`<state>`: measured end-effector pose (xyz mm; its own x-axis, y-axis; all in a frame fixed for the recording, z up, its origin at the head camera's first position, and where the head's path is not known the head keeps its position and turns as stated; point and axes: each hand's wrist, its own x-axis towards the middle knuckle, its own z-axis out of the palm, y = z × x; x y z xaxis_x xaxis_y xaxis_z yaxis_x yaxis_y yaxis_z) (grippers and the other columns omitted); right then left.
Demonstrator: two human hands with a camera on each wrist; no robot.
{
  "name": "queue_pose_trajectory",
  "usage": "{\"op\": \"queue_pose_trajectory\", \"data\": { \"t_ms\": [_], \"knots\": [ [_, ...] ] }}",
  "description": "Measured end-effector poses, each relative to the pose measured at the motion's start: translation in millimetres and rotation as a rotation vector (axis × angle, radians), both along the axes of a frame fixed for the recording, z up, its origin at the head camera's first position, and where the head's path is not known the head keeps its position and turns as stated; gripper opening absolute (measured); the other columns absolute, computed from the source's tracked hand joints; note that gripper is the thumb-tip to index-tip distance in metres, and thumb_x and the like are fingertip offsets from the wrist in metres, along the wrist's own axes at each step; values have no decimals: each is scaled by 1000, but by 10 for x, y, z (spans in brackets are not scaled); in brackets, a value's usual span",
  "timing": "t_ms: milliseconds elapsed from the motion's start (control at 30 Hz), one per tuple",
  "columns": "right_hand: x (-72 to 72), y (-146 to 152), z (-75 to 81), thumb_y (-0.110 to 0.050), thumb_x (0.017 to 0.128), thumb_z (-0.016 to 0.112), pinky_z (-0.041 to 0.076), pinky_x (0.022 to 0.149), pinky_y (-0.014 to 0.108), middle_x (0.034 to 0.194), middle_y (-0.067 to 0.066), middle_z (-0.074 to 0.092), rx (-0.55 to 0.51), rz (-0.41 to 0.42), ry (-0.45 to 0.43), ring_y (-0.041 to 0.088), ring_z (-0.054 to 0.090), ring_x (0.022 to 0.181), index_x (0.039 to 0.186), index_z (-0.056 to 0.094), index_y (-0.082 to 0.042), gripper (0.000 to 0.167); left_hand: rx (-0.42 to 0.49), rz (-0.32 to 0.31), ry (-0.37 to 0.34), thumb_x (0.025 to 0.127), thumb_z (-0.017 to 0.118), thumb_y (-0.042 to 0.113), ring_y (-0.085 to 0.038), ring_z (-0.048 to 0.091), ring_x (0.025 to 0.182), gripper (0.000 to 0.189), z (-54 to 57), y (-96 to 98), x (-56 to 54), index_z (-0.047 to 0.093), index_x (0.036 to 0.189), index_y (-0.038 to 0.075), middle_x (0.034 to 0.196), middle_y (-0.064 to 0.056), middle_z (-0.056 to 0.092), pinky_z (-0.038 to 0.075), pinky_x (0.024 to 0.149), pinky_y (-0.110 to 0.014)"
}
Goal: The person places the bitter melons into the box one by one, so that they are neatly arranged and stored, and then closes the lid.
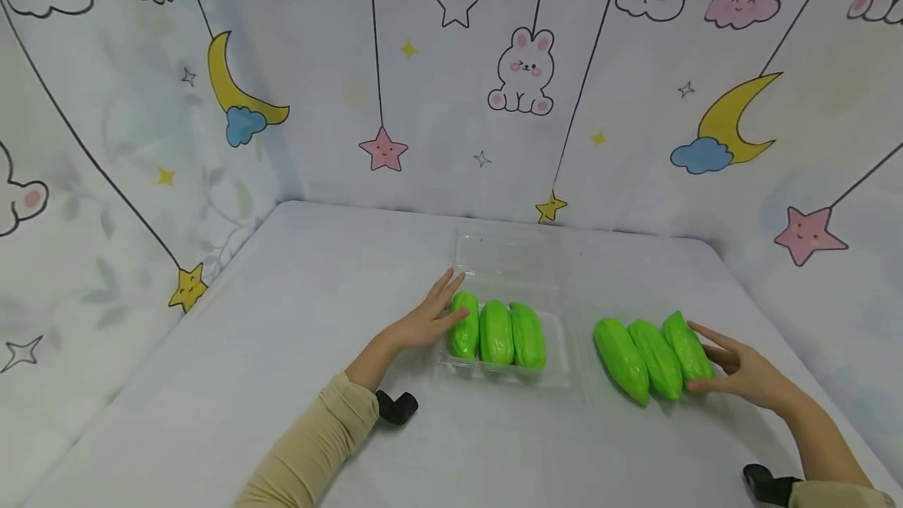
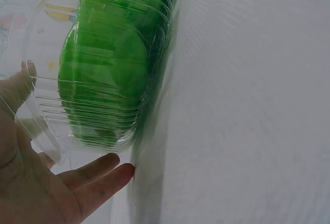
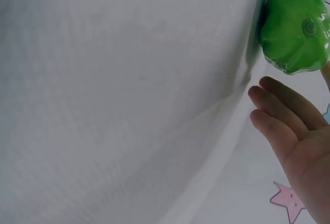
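A clear plastic box (image 1: 557,343) with its lid (image 1: 508,248) folded back holds three bright green, ridged, long vegetable-like pieces side by side. My left hand (image 1: 422,321) is at the box's left side with fingers spread, the thumb reaching over the wall toward the leftmost green piece (image 1: 464,328). In the left wrist view, the fingers surround the box's ribbed corner (image 2: 98,136). Three similar loose pieces lie in a row to the right. My right hand (image 1: 748,367) spreads thumb and fingers beside the outermost loose piece (image 1: 687,347), whose lobed end (image 3: 296,33) shows in the right wrist view.
A white cloth-covered table (image 1: 282,429) lies under everything. Behind and at the sides hang white curtains (image 1: 437,85) printed with moons, stars and rabbits. Black wrist camera mounts (image 1: 397,408) stick out near both cuffs.
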<state>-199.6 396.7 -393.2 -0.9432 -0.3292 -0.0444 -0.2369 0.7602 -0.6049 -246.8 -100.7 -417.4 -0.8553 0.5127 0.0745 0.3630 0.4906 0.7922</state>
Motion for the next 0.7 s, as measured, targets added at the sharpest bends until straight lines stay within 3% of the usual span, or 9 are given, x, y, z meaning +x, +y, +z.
{"op": "queue_pose_trajectory", "data": {
  "t_ms": [333,700],
  "knots": [
    [-19,18,-7,-14,75,76,45,81,53,133,43,25,-29,32,-45,60,33,114,146,13,-4,95,10,-5,-8,98,40,37,-27,-5,138,66,9,2,-1,2,149,19,152,-7,-11,15,106,-53],
    [-58,2,29,-17,76,75,45,77,57,133,44,23,-33,31,-67,60,35,112,146,13,-4,94,9,-3,-5,98,40,37,-27,-6,138,66,4,-5,-5,2,149,18,152,-9,-11,14,106,-54]
  ]
}}
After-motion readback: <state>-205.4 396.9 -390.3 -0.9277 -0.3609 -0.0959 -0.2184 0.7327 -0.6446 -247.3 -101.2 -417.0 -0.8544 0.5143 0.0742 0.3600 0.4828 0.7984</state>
